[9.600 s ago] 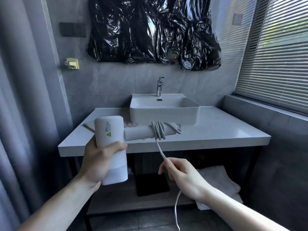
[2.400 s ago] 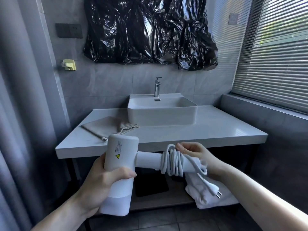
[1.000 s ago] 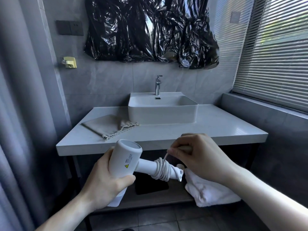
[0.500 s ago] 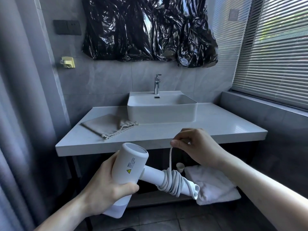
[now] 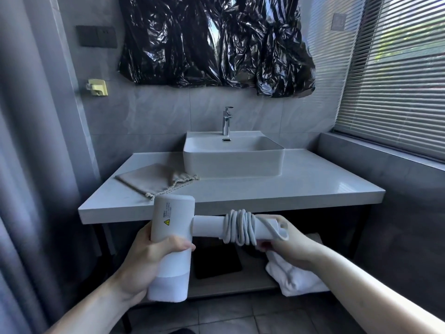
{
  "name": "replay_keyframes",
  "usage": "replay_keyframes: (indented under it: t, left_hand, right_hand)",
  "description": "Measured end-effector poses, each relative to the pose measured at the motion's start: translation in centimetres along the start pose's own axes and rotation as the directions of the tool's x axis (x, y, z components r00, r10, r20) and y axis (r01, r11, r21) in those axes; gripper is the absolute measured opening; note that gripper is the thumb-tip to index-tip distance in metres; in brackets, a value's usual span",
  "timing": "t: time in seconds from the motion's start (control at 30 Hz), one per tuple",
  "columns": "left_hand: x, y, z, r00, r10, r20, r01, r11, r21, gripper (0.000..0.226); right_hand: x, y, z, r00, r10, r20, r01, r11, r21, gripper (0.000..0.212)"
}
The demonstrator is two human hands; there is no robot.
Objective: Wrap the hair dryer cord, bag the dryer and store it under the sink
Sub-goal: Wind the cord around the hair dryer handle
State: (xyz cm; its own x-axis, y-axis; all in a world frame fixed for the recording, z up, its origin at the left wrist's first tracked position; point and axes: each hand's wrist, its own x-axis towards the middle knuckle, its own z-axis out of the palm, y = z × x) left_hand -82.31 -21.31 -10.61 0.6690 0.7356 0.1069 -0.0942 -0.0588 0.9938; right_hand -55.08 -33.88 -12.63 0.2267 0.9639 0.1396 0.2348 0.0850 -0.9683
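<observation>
- Gripping the dryer (image 5: pixel 172 227) by its barrel, the left hand (image 5: pixel 147 259) is curled round it, in front of the counter (image 5: pixel 301 186) edge; barrel upright, handle level and pointing right, where half a second ago it sloped down.
- Cord (image 5: pixel 239 227) lies coiled round the handle; its strand no longer rises to raised fingers.
- Right hand (image 5: pixel 286 247) has dropped to the handle's end, closed on it under the coils.
- Bag (image 5: pixel 154 177) lies flat on the counter left of the sink (image 5: pixel 232 160), unmoved.
</observation>
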Motion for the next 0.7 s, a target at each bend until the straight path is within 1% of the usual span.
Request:
replay_keyframes:
  t: [0.07, 0.13, 0.2, 0.23, 0.3, 0.33, 0.4, 0.43, 0.5, 0.57, 0.63, 0.7]
  left_hand:
    - [0.4, -0.4, 0.3, 0.997, -0.039, -0.069, 0.035, 0.998, -0.059, 0.058]
    - [0.7, -0.8, 0.5, 0.988, -0.060, -0.143, 0.048, 0.995, -0.089, 0.064]
    - [1.1, -1.3, 0.9, 0.975, -0.078, -0.208, 0.056, 0.992, -0.111, 0.067]
    - [1.2, -1.6, 1.2, 0.970, -0.087, -0.229, 0.060, 0.991, -0.121, 0.067]
    - [1.5, -2.1, 1.7, 0.963, -0.099, -0.251, 0.063, 0.987, -0.148, 0.064]
    - [1.6, -2.3, 2.0, 0.959, -0.106, -0.262, 0.064, 0.984, -0.163, 0.063]
    - [1.8, -2.6, 2.6, 0.952, -0.117, -0.282, 0.063, 0.979, -0.194, 0.063]
    - [1.9, -2.7, 2.9, 0.950, -0.120, -0.288, 0.060, 0.976, -0.210, 0.064]
    - [2.1, -2.8, 3.4, 0.946, -0.124, -0.300, 0.054, 0.971, -0.231, 0.069]
    - [2.4, -2.9, 3.8, 0.938, -0.138, -0.319, 0.058, 0.967, -0.248, 0.079]
    - [2.6, -2.8, 3.9, 0.933, -0.168, -0.318, 0.078, 0.958, -0.275, 0.086]
    - [2.7, -2.6, 3.9, 0.937, -0.174, -0.303, 0.088, 0.957, -0.278, 0.078]
  right_hand:
    - [-0.3, 0.7, 1.6, 0.991, 0.037, -0.132, -0.036, 0.999, 0.016, 0.027]
    - [-0.7, 0.7, 3.0, 0.978, 0.036, -0.205, -0.050, 0.997, -0.063, 0.036]
    - [-1.1, 0.6, 4.1, 0.963, 0.002, -0.270, -0.047, 0.986, -0.159, 0.034]
    - [-1.1, 0.7, 4.6, 0.948, -0.024, -0.318, -0.031, 0.986, -0.166, 0.029]
    - [-1.2, 0.8, 5.5, 0.890, -0.079, -0.449, 0.019, 0.990, -0.137, 0.011]
    - [-1.3, 0.5, 6.0, 0.860, -0.078, -0.505, 0.022, 0.993, -0.116, 0.006]
    - [-1.2, 0.5, 6.4, 0.809, -0.077, -0.583, 0.013, 0.993, -0.114, 0.022]
    - [-1.2, 0.5, 6.4, 0.789, -0.102, -0.606, 0.012, 0.989, -0.151, 0.026]
    - [-1.0, 0.6, 6.4, 0.758, -0.194, -0.623, 0.029, 0.964, -0.264, 0.031]
    - [-0.8, 1.0, 6.3, 0.737, -0.302, -0.605, 0.039, 0.912, -0.408, 0.038]
    - [-0.8, 1.4, 6.1, 0.727, -0.401, -0.557, 0.016, 0.821, -0.571, 0.050]
    - [-0.9, 1.5, 5.7, 0.733, -0.488, -0.473, 0.005, 0.700, -0.714, 0.063]
